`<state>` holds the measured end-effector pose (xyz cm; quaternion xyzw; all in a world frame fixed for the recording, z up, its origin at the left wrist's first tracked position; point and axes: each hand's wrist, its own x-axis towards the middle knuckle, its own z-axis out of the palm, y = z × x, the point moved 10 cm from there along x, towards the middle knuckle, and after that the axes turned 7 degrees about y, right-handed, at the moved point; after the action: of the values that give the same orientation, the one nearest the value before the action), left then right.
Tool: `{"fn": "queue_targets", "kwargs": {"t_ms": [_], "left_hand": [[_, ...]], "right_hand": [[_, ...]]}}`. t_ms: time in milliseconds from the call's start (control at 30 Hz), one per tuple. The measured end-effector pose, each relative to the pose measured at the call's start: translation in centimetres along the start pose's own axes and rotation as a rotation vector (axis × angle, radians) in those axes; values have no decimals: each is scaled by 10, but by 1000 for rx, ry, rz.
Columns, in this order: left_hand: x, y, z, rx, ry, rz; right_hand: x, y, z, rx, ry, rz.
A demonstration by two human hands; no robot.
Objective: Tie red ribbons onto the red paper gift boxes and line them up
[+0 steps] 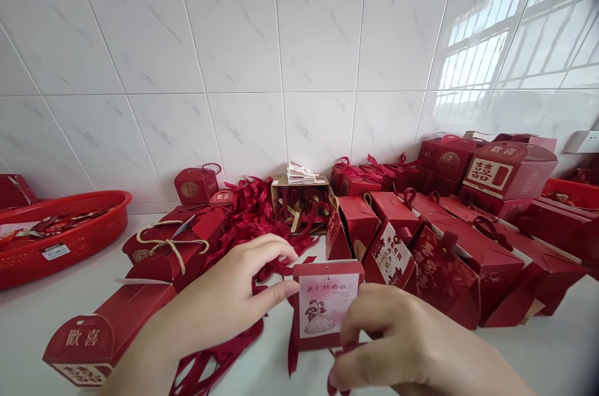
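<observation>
Two hands, one small box [322, 312] between them, couple print facing front. Also two red basins, one at far left [105, 215], one half hidden at far right. One carton [322, 181] by the tiled wall [243, 40], one stack of papers [299, 173] on top. One big heap of ribbons [248, 202], way too tangled to count. One twine bow [171, 243] among the left-side boxes [135, 305]. At least three red bows [374, 166] along the back. Right-side boxes [449, 259]: loads, too overlapped for a proper count. One socket [583, 141] far right.

Small box low and near the middle, upright. Left hand [253, 277] at its left edge, thumb and index parted, not clear if actually touching. Right hand [397, 333] partly over its right edge and lower corner, fingers curled in, ribbon [333, 386] pinched at the tips just below. One more ribbon tail [292, 346] hanging by the left edge.

Room's pretty tight, tbh: right-side boxes just behind and to the right, heap beyond the left hand, wall closing off the back. Small bare patch of table [276, 371] left of the box, bigger bare bits front right and beside the left basin.
</observation>
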<state>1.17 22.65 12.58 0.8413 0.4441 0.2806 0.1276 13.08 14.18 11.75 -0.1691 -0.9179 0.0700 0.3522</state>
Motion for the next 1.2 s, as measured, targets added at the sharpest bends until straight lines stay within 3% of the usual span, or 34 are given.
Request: {"fn": "queue_targets", "kwargs": {"t_ms": [100,233,367,533,700,867,1033,1200], "left_hand": [[5,-26,15,59,-67,-146],[13,-45,39,29,-116,-298],[26,-44,58,-233,-106,-262],[36,-47,68,-580,-50,-239],[35,-49,68,-556,-89,-259],[33,-41,72,-441,-186,-173],[42,-50,74,-376,-10,-163],[51,-53,63,-381,192,-126]], "right_hand": [[-3,3,-1,1,-90,75],[-3,7,-13,-10,-39,105],[-4,21,-19,-59,34,143],[-10,56,-2,-131,-50,275],[-8,78,13,-42,-8,303],[-10,93,18,-62,50,332],[-12,102,20,-110,83,379],[-16,108,-2,-262,374,475]]}}
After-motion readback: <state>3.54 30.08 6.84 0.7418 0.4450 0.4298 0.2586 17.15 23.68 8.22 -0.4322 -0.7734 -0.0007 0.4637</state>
